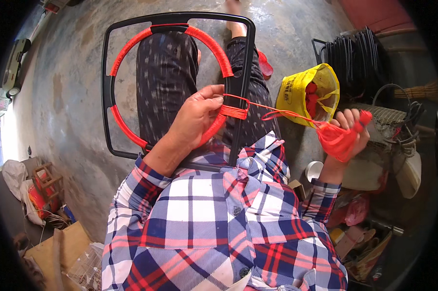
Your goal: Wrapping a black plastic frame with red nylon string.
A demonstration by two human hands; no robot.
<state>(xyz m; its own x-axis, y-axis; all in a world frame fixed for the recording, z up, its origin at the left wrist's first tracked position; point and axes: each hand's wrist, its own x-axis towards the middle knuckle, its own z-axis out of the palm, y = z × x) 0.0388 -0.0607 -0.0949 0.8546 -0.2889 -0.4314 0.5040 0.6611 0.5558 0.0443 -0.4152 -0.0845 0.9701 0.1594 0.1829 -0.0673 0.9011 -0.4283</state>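
A black square frame (pixel 236 86) with a round inner ring rests across my lap. Red cord (pixel 216 47) is wound tightly around several stretches of the ring; bare black parts show between them. My left hand (pixel 199 115) is closed on the ring at its right side, thumb and forefinger pinched beside the newest-looking turns of cord (pixel 234 112). From there a red strand (pixel 296 115) runs right, with a loose loop hanging off it. It leads to a bundle of red cord (pixel 336 140), which my right hand (pixel 350 127) grips out to the right.
A yellow bag (pixel 291 92) with red material inside stands right of my knees. Beyond it is a stack of black frames (pixel 357 58). A white cup-like container (pixel 314 169) sits near my right forearm. A red slipper (pixel 265 64) lies ahead; a wooden board (pixel 54 254) is lower left.
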